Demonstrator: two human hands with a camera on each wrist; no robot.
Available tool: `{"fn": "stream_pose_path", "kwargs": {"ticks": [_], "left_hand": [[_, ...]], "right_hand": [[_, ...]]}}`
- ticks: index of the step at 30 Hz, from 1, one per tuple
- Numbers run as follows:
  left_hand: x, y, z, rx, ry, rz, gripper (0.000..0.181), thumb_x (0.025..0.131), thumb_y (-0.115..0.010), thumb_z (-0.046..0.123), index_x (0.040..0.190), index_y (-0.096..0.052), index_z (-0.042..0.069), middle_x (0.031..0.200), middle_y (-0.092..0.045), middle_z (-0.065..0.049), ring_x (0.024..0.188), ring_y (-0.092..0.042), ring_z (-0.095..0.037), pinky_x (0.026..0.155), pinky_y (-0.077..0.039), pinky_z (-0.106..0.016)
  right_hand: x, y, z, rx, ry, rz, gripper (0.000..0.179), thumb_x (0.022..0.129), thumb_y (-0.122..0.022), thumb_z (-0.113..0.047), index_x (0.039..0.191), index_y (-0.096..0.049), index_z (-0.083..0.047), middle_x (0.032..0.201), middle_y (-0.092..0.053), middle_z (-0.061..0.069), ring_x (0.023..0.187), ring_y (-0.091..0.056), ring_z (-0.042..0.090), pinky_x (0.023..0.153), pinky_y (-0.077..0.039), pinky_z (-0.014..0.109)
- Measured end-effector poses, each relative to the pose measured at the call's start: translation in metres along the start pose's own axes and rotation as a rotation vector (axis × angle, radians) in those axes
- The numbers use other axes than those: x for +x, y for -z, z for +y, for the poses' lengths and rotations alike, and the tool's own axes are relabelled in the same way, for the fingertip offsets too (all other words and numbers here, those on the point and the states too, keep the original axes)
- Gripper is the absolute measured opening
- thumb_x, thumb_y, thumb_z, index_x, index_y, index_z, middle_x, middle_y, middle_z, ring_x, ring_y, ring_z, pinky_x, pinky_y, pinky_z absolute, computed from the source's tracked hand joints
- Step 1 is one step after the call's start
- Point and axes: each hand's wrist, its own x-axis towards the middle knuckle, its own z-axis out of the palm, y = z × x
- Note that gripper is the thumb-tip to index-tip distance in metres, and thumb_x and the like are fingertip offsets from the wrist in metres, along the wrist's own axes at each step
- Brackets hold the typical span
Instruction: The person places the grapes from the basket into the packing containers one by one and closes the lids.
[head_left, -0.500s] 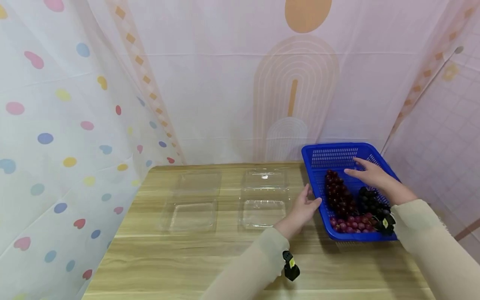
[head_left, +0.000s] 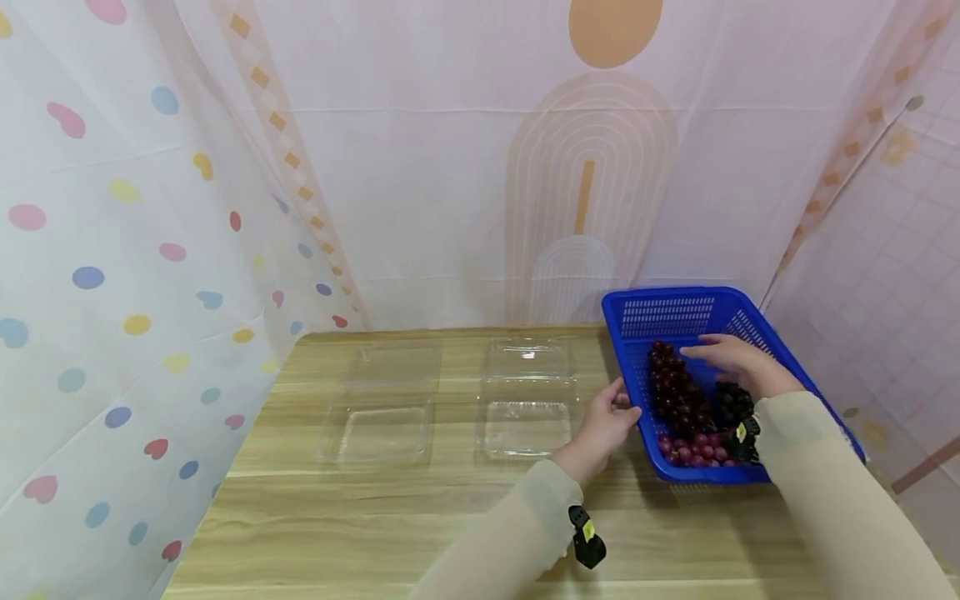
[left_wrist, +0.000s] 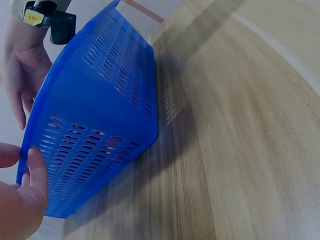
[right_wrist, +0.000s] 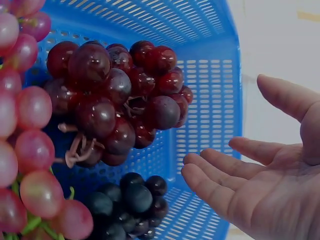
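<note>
A blue plastic basket (head_left: 742,475) stands at the right of the table with three bunches of grapes in it. Dark red grapes (right_wrist: 97,115) lie along its left side, pinkish-red grapes (head_left: 697,450) at the near end, and black grapes (right_wrist: 132,200) to the right, partly hidden by the right arm in the head view. My left hand (head_left: 603,425) pinches the basket's left rim between thumb and fingers. Above the basket's inside hovers my right hand (head_left: 746,365), fingers extended and apart from the grapes, holding nothing.
Two clear plastic containers with raised lids, a left container (head_left: 386,433) and a right container (head_left: 528,429), stand on the wooden table (head_left: 315,533) left of the basket. Patterned curtains (head_left: 420,167) hang behind and at both sides.
My right hand has moved left and lower, toward the dark red and black grapes. The left hand has closed its fingers more at the basket's rim.
</note>
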Motion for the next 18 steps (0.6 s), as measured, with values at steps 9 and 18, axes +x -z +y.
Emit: {"fn": "stream_pose_path", "kwargs": {"ticks": [9, 18], "left_hand": [[0.0, 0.0, 0.0, -0.011, 0.028, 0.031, 0.058, 0.087, -0.058, -0.009, 0.141, -0.042, 0.003, 0.096, -0.05, -0.001, 0.076, -0.054, -0.008, 0.072, -0.054, -0.026], [0.002, 0.001, 0.0, -0.012, 0.036, 0.035, 0.056, 0.087, -0.058, -0.008, 0.14, -0.043, 0.003, 0.096, -0.051, -0.001, 0.075, -0.055, -0.008, 0.073, -0.055, -0.028]], "right_hand": [[0.016, -0.004, 0.004, 0.112, -0.049, -0.042, 0.076, 0.099, -0.045, -0.029, 0.148, 0.001, 0.008, 0.152, 0.0, 0.032, 0.139, -0.013, 0.047, 0.112, -0.024, 0.052], [0.03, -0.017, 0.005, 0.1, -0.085, -0.108, 0.076, 0.099, -0.044, -0.024, 0.145, 0.004, 0.013, 0.15, 0.0, 0.035, 0.139, -0.007, 0.05, 0.114, -0.017, 0.054]]}}
